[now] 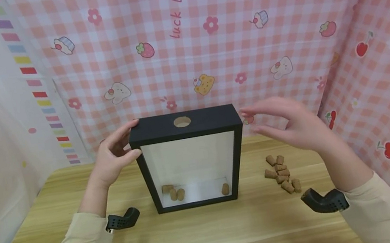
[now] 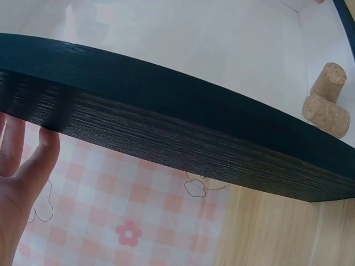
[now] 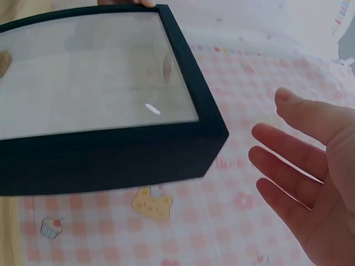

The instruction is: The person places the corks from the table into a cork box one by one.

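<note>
A black box frame (image 1: 191, 135) with a clear front and a round hole in its top stands upright on the wooden table. Several corks (image 1: 181, 194) lie on its white floor; two corks (image 2: 326, 115) also show in the left wrist view. My left hand (image 1: 112, 157) grips the frame's upper left side, thumb at the front edge and fingers toward the back. Beside the upper right corner is my right hand (image 1: 291, 120), its fingers extended and apart from the frame. In the right wrist view, a gap separates that right hand (image 3: 316, 172) from the corner.
To the right of the frame, several loose corks (image 1: 282, 173) lie in a cluster on the table (image 1: 199, 237). A pink checked cloth (image 1: 185, 63) hangs behind the table, with more cloth at both sides. Each wrist wears a black camera mount (image 1: 124, 219).
</note>
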The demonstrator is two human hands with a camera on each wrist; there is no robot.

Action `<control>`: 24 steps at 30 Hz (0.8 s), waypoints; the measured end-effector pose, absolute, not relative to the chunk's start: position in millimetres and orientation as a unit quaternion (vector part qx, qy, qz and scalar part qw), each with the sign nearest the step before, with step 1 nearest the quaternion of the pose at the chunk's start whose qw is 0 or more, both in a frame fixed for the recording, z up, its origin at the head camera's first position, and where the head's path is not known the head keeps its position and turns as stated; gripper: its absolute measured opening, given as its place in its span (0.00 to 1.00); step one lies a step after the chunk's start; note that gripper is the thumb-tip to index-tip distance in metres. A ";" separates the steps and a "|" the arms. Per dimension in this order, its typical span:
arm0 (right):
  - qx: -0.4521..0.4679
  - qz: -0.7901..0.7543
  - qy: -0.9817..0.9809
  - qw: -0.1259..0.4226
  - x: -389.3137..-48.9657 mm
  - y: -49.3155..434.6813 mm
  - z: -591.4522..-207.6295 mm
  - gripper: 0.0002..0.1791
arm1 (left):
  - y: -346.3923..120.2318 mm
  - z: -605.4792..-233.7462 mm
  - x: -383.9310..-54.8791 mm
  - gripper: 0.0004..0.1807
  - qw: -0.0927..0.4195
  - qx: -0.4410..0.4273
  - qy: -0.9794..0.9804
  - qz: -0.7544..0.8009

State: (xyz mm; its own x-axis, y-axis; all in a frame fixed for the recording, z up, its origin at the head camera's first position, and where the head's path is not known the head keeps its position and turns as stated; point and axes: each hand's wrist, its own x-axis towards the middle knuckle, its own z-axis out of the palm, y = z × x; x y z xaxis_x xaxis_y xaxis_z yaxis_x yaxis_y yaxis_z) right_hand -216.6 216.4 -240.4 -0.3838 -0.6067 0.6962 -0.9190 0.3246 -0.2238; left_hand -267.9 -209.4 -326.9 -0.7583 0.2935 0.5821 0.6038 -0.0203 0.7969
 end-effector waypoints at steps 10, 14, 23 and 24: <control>0.436 0.322 -0.804 0.246 -206.3 254.8 -267.8 0.36 | -209.2 -327.4 -268.4 0.35 0.123 -0.327 -0.686 -0.639; 0.404 0.317 -0.823 0.243 -204.2 270.6 -283.8 0.37 | -208.5 -327.2 -268.6 0.35 0.121 -0.332 -0.681 -0.642; 0.303 0.354 -0.868 0.170 -201.4 304.7 -329.1 0.37 | -208.3 -327.4 -268.5 0.36 0.123 -0.337 -0.677 -0.643; 0.294 0.362 -0.869 0.163 -201.1 308.3 -334.9 0.37 | -208.4 -327.5 -268.5 0.36 0.123 -0.338 -0.676 -0.643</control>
State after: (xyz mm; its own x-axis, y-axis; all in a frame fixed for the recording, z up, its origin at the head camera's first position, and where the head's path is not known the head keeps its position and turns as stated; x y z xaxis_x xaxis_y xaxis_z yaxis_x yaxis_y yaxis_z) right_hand -201.1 308.3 -334.9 -0.7735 -0.3941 0.4964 -0.6299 0.5651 -0.5328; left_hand -268.5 -208.4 -327.5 -0.7413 0.2979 0.6015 0.6156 -0.0554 0.7861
